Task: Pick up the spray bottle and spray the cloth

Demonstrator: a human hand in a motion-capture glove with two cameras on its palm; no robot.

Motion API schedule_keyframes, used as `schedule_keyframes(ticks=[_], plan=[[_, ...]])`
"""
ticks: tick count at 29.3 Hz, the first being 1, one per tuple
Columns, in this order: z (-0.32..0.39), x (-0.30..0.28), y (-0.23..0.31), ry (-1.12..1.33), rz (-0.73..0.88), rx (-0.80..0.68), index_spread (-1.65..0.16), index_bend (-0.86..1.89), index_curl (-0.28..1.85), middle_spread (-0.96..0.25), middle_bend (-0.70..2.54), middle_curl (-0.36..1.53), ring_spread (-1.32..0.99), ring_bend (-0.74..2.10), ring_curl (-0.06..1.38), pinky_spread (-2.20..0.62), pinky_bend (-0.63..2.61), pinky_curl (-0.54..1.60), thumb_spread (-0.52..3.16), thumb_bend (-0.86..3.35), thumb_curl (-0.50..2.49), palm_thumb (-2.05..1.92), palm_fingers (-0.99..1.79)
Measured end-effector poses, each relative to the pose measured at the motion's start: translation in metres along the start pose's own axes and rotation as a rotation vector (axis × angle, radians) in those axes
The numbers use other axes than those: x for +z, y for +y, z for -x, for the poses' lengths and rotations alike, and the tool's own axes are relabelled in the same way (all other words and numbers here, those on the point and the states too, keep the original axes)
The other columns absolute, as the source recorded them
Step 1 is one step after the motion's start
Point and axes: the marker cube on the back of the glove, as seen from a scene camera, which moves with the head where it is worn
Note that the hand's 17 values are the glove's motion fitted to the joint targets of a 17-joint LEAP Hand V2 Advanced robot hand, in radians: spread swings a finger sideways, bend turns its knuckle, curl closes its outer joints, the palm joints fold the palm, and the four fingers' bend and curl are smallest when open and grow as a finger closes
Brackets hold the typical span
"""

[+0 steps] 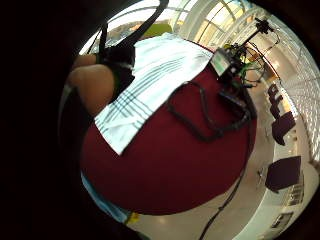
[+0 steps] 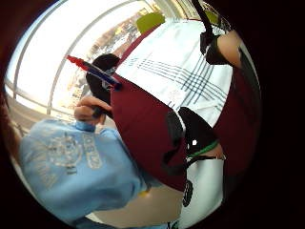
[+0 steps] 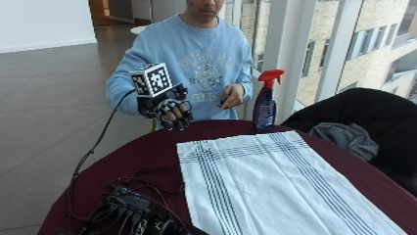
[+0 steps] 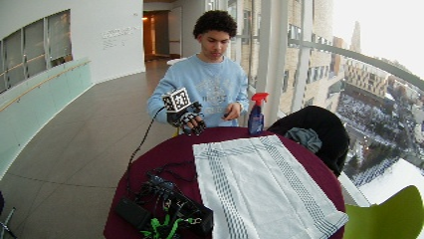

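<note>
At table edge, blue spray bottle (image 3: 265, 107) with red trigger, gloved right hand (image 3: 167, 110) fingers loosely curled, holding nothing

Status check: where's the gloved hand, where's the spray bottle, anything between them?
Gloved right hand raised above the table edge, fingers loosely curled, holding nothing. Spray bottle upright beyond the cloth, untouched. Nothing between them.

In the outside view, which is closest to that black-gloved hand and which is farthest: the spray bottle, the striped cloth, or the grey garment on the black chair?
1. Striped cloth: its near corner lies on the table just below the gloved right hand.
2. Spray bottle: upright at the table's edge, past the person's bare hand.
3. Grey garment: on the black chair beyond the table, farthest.
</note>
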Motion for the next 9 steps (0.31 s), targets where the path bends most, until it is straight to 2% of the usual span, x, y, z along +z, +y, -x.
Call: schedule_keyframes(ticks=[9], plan=[[-0.0045, 0.0002, 0.0076, 0.02, 0.004, -0.006, -0.3, 0.17, 0.36, -0.09, 0.2, 0.43, -0.05, 0.32, 0.36, 0.19, 0.15, 0.27, 1.1, -0.02, 0.41, 0.77, 0.92]])
